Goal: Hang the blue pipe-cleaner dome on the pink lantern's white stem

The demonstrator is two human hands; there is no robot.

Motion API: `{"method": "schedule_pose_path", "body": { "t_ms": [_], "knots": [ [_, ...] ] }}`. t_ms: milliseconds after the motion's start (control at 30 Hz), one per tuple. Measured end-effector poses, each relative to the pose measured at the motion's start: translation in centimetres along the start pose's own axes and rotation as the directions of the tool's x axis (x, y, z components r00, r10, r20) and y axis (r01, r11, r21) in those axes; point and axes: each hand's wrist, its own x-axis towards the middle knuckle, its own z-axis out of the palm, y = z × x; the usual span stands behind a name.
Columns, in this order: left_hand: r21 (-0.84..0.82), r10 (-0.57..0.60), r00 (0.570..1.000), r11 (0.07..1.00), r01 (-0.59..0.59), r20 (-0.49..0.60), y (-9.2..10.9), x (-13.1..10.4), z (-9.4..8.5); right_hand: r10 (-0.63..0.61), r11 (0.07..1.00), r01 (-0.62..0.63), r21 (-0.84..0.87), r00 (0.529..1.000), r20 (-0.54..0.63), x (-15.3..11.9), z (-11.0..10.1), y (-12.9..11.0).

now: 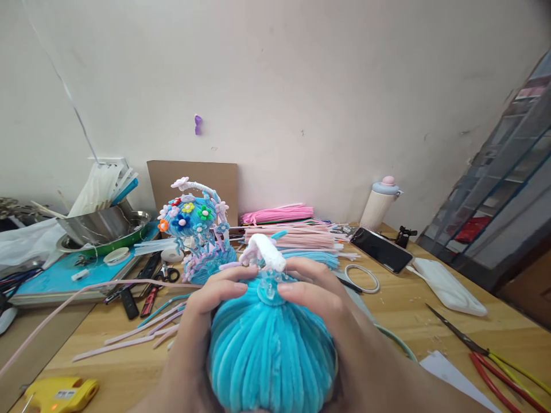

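Observation:
Between both hands, close to the camera, is a round turquoise ball covered in fuzzy pipe cleaners that gather at its top. My left hand wraps its left side, with fingertips near the gathered top. On the opposite side my right hand curves round it, fingers by the clear beads. A curled white fuzzy strip rises just behind the beads. Farther back stands a decorated pipe-cleaner piece with a turquoise ball, small coloured flowers and a curved white stem. The ball's underside and my thumbs are mostly hidden.
Pink pipe-cleaner bundles lie by the wall. A yellow glue gun sits front left, red-handled scissors at right. A phone, white power bank, bottle and metal bowl stand around.

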Motion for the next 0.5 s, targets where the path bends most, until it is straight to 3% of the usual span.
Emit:
{"method": "schedule_pose_path", "body": {
  "t_ms": [167, 267, 333, 500],
  "knots": [
    [-0.014, 0.032, 0.998, 0.999, -0.033, -0.052, 0.0, -0.3, 0.5, -0.085, 0.992, 0.089, 0.084, 0.995, -0.049, 0.3, 0.2, 0.2],
    [-0.147, -0.1, 0.992, 0.985, 0.089, -0.07, -0.7, 0.0, 0.4, -0.087, 0.985, 0.097, 0.142, 0.993, -0.079, 0.4, 0.1, 0.3],
    [-0.246, -0.201, 0.98, 0.949, 0.198, 0.014, -1.5, 0.2, 0.1, -0.069, 0.986, 0.08, 0.148, 0.995, -0.079, 0.3, 0.0, 0.2],
    [-0.477, -0.182, 0.937, 0.822, 0.311, 0.297, -3.0, 0.5, -0.6, 0.038, 0.977, -0.011, 0.212, 0.992, -0.123, 0.3, 0.2, -0.7]
  ]
}}
